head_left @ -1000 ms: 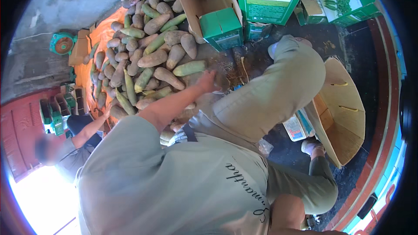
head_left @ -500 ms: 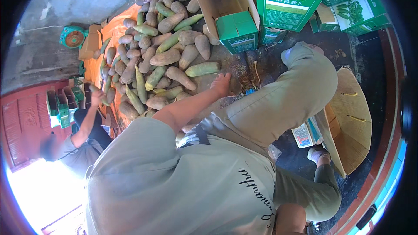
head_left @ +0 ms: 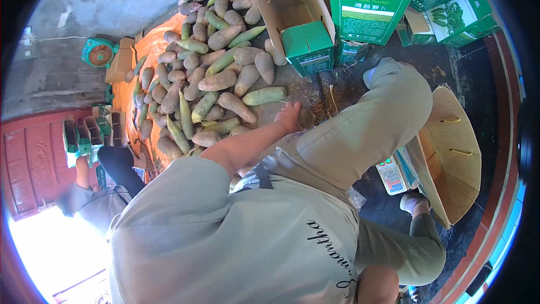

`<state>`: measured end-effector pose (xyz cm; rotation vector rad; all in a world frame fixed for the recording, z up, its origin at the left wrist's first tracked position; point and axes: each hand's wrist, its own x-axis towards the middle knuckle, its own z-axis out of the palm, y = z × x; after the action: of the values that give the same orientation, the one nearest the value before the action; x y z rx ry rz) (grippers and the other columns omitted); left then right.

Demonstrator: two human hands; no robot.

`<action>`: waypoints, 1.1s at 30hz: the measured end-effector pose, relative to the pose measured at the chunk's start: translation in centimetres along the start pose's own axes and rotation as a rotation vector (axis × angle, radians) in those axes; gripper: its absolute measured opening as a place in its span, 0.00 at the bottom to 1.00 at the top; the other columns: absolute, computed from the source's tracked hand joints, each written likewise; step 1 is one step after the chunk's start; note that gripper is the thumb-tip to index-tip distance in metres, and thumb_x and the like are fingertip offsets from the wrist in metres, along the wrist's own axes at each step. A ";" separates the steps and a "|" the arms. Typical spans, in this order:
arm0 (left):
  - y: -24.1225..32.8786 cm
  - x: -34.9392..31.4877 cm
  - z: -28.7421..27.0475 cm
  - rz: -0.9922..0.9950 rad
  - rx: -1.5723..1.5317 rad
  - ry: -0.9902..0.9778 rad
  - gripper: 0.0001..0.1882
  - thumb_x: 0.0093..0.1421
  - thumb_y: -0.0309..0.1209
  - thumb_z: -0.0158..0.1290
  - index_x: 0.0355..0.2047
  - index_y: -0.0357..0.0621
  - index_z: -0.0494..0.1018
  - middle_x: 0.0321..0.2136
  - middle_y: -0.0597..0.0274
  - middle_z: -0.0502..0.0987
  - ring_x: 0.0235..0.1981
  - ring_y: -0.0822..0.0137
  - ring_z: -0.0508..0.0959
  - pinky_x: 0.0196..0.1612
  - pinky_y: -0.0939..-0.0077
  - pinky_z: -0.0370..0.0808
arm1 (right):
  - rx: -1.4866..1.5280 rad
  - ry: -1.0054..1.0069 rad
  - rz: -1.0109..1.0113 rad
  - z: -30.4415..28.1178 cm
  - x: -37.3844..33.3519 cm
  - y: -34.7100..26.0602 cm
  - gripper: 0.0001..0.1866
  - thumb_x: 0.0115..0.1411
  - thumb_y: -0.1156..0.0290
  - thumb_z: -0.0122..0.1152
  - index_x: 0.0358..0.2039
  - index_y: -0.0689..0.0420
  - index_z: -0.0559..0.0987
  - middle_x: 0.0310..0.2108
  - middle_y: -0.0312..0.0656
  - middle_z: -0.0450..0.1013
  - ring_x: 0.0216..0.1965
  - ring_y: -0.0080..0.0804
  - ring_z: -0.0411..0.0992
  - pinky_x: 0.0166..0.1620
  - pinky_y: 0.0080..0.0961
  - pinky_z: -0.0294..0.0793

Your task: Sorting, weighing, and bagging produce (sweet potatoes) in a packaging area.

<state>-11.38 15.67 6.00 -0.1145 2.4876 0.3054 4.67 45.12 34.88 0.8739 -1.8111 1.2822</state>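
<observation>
My left hand reaches low over the floor at the near right edge of a heap of radishes. Its fingers look curled together beside a pale green radish, whose thin root tail runs toward the fingertips. Whatever lies inside the grip is too small or hidden to make out. The heap mixes bare green radishes with brown, soil-coated ones. Of my right arm only a bare stretch shows at the lower edge, and its hand is out of sight.
An open green carton and a tall green carton stand beyond my knee. To the right are an opened brown carton and a scale with keypad. A co-worker sits at left by several narrow cartons. A green fan is behind.
The view has shifted slightly; my left hand keeps its place by the green radish's tail. The co-worker's arm, earlier stretched to the heap with a radish in hand, has drawn back toward the narrow cartons.
</observation>
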 end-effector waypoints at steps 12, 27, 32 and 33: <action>1.1 0.3 0.3 -0.028 0.073 -0.062 0.41 0.37 0.41 0.67 0.49 0.46 0.56 0.44 0.46 0.65 0.46 0.48 0.71 0.45 0.58 0.72 | 0.009 -0.059 0.019 -0.4 -1.0 -0.7 0.29 0.59 0.55 0.52 0.58 0.46 0.58 0.44 0.41 0.66 0.34 0.32 0.68 0.39 0.31 0.66; 1.1 0.6 1.2 0.031 0.069 0.078 0.19 0.52 0.30 0.50 0.44 0.46 0.61 0.44 0.47 0.66 0.43 0.46 0.73 0.42 0.57 0.73 | -0.037 -0.145 0.015 -1.6 -1.1 -3.1 0.31 0.59 0.55 0.53 0.60 0.45 0.57 0.46 0.43 0.66 0.36 0.34 0.69 0.41 0.32 0.67; 0.5 -0.1 0.5 -0.026 -0.058 0.109 0.21 0.52 0.35 0.51 0.45 0.46 0.61 0.45 0.47 0.66 0.45 0.47 0.72 0.44 0.57 0.72 | -0.065 -0.169 0.004 -2.0 -1.3 -3.5 0.31 0.58 0.54 0.53 0.61 0.44 0.56 0.47 0.43 0.67 0.37 0.34 0.70 0.42 0.32 0.67; 0.6 -0.6 -0.1 -0.020 -0.058 0.114 0.21 0.52 0.35 0.51 0.45 0.46 0.61 0.45 0.47 0.66 0.45 0.47 0.72 0.44 0.57 0.72 | -0.070 -0.174 0.001 -2.1 -1.3 -3.5 0.32 0.58 0.54 0.53 0.61 0.44 0.56 0.48 0.43 0.67 0.37 0.34 0.70 0.42 0.32 0.67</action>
<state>-11.02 16.26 6.57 -0.1852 2.5893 0.3717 8.66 46.30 35.85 0.9711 -1.9787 1.1670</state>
